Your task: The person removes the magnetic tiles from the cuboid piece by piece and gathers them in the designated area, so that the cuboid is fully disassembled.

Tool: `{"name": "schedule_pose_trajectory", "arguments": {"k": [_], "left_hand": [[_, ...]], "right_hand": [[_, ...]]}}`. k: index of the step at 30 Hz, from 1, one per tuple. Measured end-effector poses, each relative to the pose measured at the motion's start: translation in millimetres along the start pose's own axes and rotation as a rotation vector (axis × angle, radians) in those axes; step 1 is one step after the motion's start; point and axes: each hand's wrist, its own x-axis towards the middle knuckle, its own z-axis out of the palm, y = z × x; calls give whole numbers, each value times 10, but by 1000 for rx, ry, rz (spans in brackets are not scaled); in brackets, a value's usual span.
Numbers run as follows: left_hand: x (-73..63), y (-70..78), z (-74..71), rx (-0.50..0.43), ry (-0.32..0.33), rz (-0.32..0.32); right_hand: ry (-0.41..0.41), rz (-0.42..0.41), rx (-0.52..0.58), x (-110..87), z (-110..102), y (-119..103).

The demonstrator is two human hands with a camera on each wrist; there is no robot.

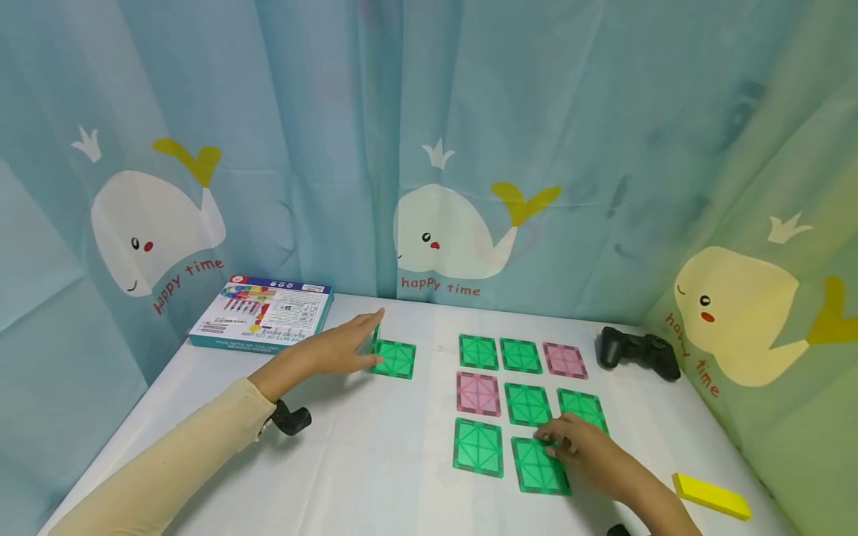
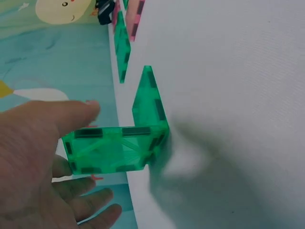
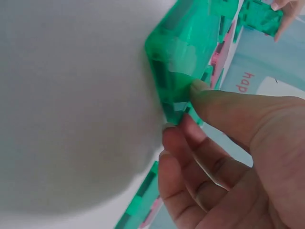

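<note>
A green magnetic tile (image 1: 394,359) lies flat on the table, and a second green tile (image 2: 109,150) stands upright along its edge. My left hand (image 1: 343,347) is beside the standing tile, thumb and fingers spread around it without a visible pinch. My right hand (image 1: 590,455) pinches the corner of another green tile (image 3: 183,57) between thumb and fingertips. That tile sits in the front row of a loose group, beside a green tile (image 1: 478,447). A pink tile (image 1: 478,394) and a green tile (image 1: 528,405) lie behind it.
A game controller (image 1: 638,353) sits at the back right, near another pink tile (image 1: 565,360). A yellow block (image 1: 712,496) lies at the front right. At the back left is a flat printed box (image 1: 263,314). A whale-print curtain (image 1: 322,149) surrounds the table.
</note>
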Motion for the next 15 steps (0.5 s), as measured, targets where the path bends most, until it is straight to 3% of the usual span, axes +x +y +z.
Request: {"name": "schedule_pose_trajectory", "arguments": {"k": [10,15], "left_hand": [[5,8,-2,15,13,12],[-6,15,-8,21,13,22]], "right_hand": [[-28,34,-62,33,-54,-71],[-46,93,-58,119,-126,-132]]}}
